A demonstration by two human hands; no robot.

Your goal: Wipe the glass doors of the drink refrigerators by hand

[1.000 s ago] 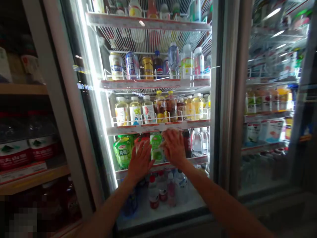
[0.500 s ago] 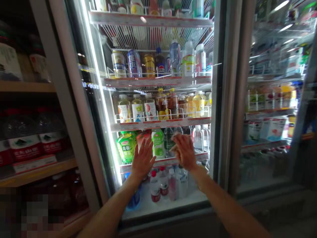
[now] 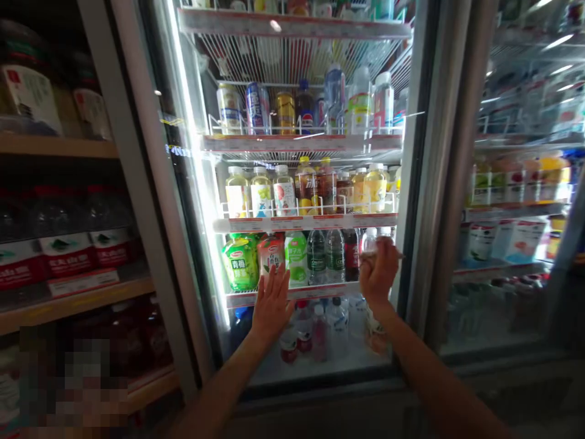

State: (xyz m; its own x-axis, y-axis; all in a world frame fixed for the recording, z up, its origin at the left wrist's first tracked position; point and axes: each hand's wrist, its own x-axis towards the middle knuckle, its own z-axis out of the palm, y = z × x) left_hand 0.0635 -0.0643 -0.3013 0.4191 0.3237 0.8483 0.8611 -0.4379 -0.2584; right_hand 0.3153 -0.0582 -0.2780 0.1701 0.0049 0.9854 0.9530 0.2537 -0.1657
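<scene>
My left hand [image 3: 272, 305] lies flat with fingers stretched against the glass door [image 3: 315, 372] of a lit drinks fridge, in front of a red-labelled bottle [image 3: 270, 249]. Closed fingers of my right hand [image 3: 381, 274] press a thin, pale cloth [image 3: 368, 257] at the glass near the door's right side; the cloth is blurred and mostly covered by the hand. Behind the glass, a green-labelled jug [image 3: 240, 262], a light green bottle [image 3: 297, 259] and clear bottles with dark green labels [image 3: 335, 256] stand on the lower shelf.
A metal door frame [image 3: 450, 183] runs up beside my right hand. Further right is another glass-fronted fridge [image 3: 512, 238] with drinks. Wooden shelves [image 3: 59, 146] with large bottles stand on the left. Juice bottles [image 3: 283, 190] and cans [image 3: 286, 113] fill higher fridge shelves.
My right hand has moved right across the glass with the cloth, from before the middle bottles to the door's right side. My left hand stays flat. The view has shifted slightly.
</scene>
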